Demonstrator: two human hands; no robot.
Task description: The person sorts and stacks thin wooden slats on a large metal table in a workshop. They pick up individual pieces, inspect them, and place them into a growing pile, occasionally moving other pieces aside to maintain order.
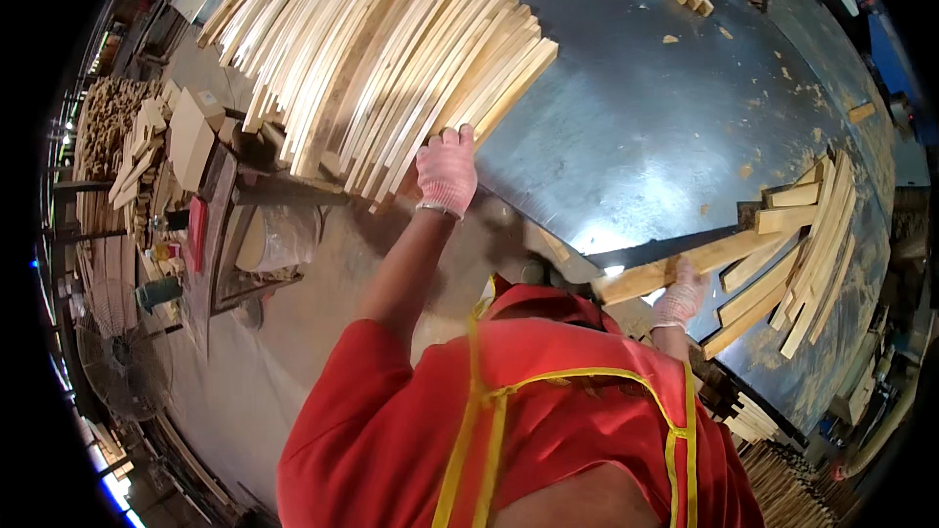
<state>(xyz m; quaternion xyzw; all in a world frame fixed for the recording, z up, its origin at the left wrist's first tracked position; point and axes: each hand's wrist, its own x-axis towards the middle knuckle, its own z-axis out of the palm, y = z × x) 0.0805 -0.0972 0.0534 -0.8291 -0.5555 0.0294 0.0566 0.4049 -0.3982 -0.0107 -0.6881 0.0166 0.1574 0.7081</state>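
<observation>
Tabletop (606, 108): dark, shiny, dusty toward the right. Row of slats (391, 59), pale wood, set side by side across the upper left, near ends pointing back toward the person and apparently past the tabletop edge. Red apron (577, 352) with yellow trim on the person, lower middle. Wood pile (112, 122) far left, many sticks, ends showing. Fan (122, 362) lower left, wire cage. Loose slats (817, 254) at right on the tabletop, fanned and crossing, a few short pieces among them. Box (191, 142), tan, left of the row, contents hidden. Pale bundle (279, 240) below the row, looks plastic-covered, can't tell what is inside. Board (719, 254), thicker, slanting from the near tabletop edge to the loose slats, far end touching them. Hands, both in pink knit gloves: right hand (680, 295) grasping the board from its near side; left hand (447, 172) on the near ends at the row's right side, fingers curled, can't tell if clasping a slat or only pressing. Offcut (861, 113) by the right edge, small wood chip (670, 39) farther in
</observation>
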